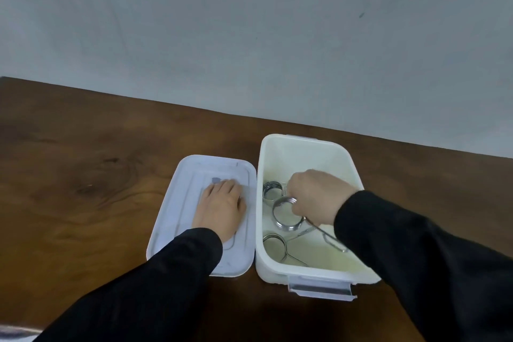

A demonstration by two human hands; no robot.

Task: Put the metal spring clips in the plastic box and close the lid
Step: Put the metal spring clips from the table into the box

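Note:
A white plastic box (266, 258) stands open on the brown table, right of centre. Inside lie three metal spring clips: one at the back (271, 189), one in the middle (287, 226) and one at the front (274, 247). My right hand (316, 194) is down inside the box, fingers closed on the coil of the middle clip, whose wire arms run under my wrist. The pale lid (180, 203) lies flat on the table just left of the box. My left hand (220, 208) rests palm down on the lid, fingers spread.
A clear latch flap (322, 290) hangs from the box's near end; another latch (302, 137) shows at the far end. The table's far edge (194, 107) meets a grey wall. Black sleeves cover both forearms.

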